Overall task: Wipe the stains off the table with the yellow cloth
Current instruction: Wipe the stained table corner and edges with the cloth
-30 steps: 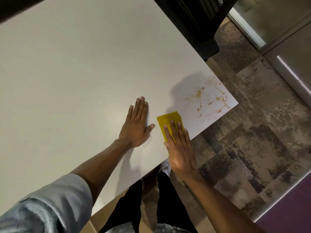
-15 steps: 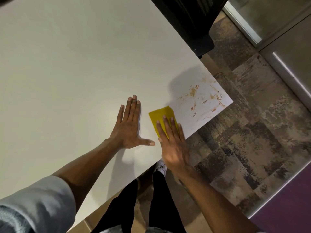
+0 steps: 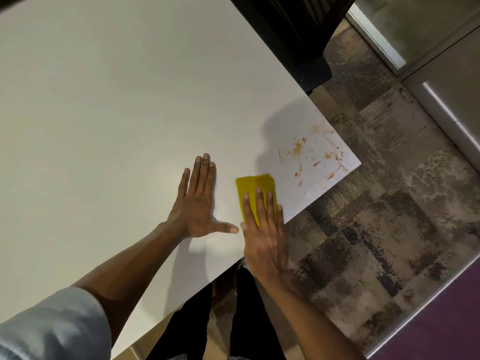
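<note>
A folded yellow cloth (image 3: 253, 187) lies flat on the white table (image 3: 117, 100) near its front edge. My right hand (image 3: 265, 235) presses flat on the cloth's near half, fingers straight and together. My left hand (image 3: 198, 201) rests palm down on the bare table just left of the cloth, fingers spread, thumb pointing at my right hand. Brown and orange stains (image 3: 311, 157) smear the table's right corner, a short way beyond and to the right of the cloth.
The table's front edge runs diagonally under my right wrist. A black chair (image 3: 293, 35) stands at the table's far side. Patterned carpet (image 3: 376, 216) covers the floor on the right. My legs in dark trousers (image 3: 207, 323) are below the table edge.
My left thumb has swung out toward my right hand. The cloth and my right hand stay together at the same spot on the table; the view has shifted slightly.
</note>
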`<state>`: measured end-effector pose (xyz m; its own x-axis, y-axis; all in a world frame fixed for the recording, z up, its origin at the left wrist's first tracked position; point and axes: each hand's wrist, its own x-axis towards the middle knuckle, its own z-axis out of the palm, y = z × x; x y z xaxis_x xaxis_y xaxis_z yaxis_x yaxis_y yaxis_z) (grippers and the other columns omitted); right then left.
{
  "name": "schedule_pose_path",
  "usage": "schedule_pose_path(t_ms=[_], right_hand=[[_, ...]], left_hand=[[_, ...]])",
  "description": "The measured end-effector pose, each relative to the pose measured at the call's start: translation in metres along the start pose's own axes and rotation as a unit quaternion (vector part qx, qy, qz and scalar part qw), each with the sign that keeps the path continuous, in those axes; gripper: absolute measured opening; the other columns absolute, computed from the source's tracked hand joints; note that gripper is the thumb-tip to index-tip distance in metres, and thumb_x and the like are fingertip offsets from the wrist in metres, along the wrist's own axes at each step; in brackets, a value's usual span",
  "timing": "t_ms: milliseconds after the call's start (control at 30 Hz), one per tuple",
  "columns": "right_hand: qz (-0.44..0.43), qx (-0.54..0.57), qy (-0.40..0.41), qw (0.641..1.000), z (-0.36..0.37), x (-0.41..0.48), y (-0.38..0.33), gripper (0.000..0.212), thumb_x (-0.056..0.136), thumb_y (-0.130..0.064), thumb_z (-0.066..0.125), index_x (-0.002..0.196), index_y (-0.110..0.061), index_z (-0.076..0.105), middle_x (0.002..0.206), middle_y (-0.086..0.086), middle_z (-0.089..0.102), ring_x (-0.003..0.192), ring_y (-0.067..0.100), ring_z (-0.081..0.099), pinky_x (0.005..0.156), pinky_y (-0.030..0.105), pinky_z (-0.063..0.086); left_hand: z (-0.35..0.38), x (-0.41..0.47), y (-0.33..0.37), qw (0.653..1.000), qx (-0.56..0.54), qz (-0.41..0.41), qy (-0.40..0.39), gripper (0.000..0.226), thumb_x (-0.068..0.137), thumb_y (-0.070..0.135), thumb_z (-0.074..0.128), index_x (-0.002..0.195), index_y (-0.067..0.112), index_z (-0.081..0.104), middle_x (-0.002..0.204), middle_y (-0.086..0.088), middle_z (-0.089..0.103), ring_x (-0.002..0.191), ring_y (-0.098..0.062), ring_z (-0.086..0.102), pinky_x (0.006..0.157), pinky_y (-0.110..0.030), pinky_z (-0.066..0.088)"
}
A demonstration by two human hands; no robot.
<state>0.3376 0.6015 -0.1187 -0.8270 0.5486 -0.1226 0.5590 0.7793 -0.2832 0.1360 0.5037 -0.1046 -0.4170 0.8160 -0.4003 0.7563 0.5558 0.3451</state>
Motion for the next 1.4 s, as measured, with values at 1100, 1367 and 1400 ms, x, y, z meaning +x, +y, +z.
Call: schedule_pose_path(t_ms=[1100,1367,1400], right_hand=[[0.002,-0.014,-0.007,1.0,-0.015,0.033,0.014,0.064,0.115,-0.039,0.028,0.171,-0.022,0.003,0.181,0.011,-0.002,0.167,0.037,-0.003,0.133,0.061,0.018],[0.033,-0.049,0.013,0.998,-0.036,0.117,0.056,0.066,0.114,-0.037,0.031,0.171,-0.024,-0.001,0.181,0.01,0.0,0.168,0.034,-0.001,0.134,0.058,0.015],[0.048,-0.055,0.022,0.997,-0.039,0.128,0.06,0.065,0.115,-0.037,0.03,0.171,-0.023,0.0,0.181,0.01,0.0,0.168,0.034,0.0,0.134,0.057,0.015]], left_hand=[[-0.001,0.0,0.002,1.0,0.017,-0.002,0.007,0.171,0.056,0.116,0.042,0.168,0.005,-0.022,0.179,-0.013,-0.03,0.167,-0.032,-0.025,0.135,-0.066,0.003],[0.0,0.004,0.001,1.0,0.026,-0.002,0.008,0.17,0.057,0.116,0.044,0.168,0.006,-0.023,0.179,-0.013,-0.03,0.167,-0.032,-0.025,0.135,-0.065,0.001],[0.0,0.004,0.001,1.0,0.025,-0.003,0.007,0.17,0.056,0.116,0.044,0.168,0.006,-0.024,0.179,-0.013,-0.031,0.167,-0.032,-0.025,0.135,-0.065,0.001]])
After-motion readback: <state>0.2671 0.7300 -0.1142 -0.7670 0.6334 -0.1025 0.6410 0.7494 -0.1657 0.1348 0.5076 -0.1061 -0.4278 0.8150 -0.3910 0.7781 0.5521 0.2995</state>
